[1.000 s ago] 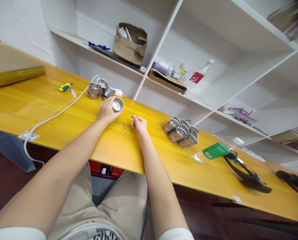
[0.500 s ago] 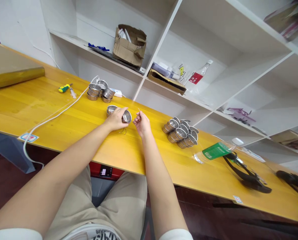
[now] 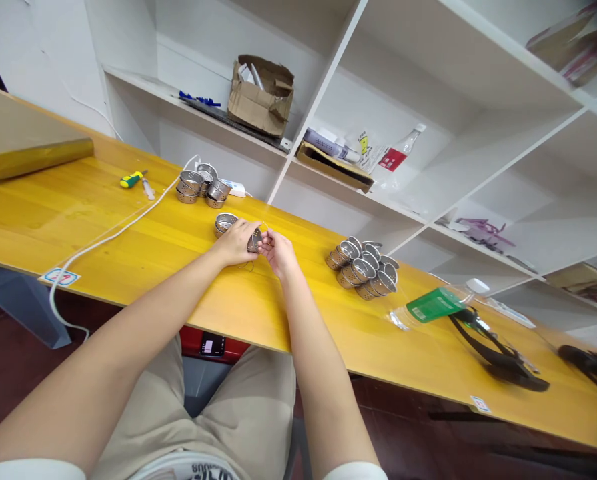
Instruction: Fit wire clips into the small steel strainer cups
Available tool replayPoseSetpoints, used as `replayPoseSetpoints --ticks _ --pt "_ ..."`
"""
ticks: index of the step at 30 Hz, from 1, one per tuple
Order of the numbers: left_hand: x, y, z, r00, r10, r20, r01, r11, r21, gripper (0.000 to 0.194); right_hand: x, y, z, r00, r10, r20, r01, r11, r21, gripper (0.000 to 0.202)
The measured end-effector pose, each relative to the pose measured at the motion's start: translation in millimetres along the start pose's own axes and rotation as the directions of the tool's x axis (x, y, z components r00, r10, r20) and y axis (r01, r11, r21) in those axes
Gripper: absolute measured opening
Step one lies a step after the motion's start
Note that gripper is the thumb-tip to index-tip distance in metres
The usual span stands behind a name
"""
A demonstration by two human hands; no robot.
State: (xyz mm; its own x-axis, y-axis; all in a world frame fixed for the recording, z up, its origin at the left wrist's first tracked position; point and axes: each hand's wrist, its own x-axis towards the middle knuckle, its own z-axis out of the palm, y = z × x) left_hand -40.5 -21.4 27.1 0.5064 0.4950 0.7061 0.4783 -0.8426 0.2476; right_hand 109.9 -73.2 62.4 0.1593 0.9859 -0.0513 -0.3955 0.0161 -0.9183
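Head view: left hand (image 3: 235, 243) grips a perforated metal cup (image 3: 254, 241), mid-frame, tilted. Right hand (image 3: 279, 254) touches or nearly touches cup, fingertips pinching thin wire (image 3: 264, 225). Second cup (image 3: 223, 223) just left, on yellow table (image 3: 178, 243). Stacked cups (image 3: 191, 181) upper left; bigger cup cluster (image 3: 363, 269) right of center; green-label bottle (image 3: 435, 305) lower right.

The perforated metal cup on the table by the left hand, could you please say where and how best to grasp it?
Probably pinch the cup by the exposed left part of its rim, coming from above and left: its open end faces up, while the left hand hides its right side.
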Motion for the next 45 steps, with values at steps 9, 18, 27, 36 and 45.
replayPoseSetpoints --ticks 9,18,27,36,45 --pt "0.8 0.0 -1.2 0.999 0.044 0.004 -0.044 0.998 0.042 0.072 -2.0 -1.8 1.9 0.997 0.074 -0.038 -0.074 0.997 -0.004 0.027" --pt "1.0 1.9 2.3 0.995 0.096 0.012 -0.096 0.992 0.076 0.067 -2.0 -3.1 -0.9 0.975 0.223 -0.018 -0.221 0.973 0.06 0.036" --pt "0.5 0.0 2.6 0.996 0.09 0.022 -0.091 0.993 0.073 0.062 -0.8 -3.6 2.0 0.965 0.257 -0.041 -0.255 0.966 0.046 0.037" --pt "1.0 1.8 1.1 0.996 0.085 0.027 -0.086 0.995 0.045 0.061 1.7 -1.5 1.6 0.967 0.245 -0.062 -0.245 0.969 0.015 0.033" --pt "1.8 2.3 0.4 0.998 0.067 0.01 -0.067 0.997 0.039 0.061 3.0 4.6 -1.7 0.989 0.133 -0.058 -0.137 0.989 -0.062 0.026"
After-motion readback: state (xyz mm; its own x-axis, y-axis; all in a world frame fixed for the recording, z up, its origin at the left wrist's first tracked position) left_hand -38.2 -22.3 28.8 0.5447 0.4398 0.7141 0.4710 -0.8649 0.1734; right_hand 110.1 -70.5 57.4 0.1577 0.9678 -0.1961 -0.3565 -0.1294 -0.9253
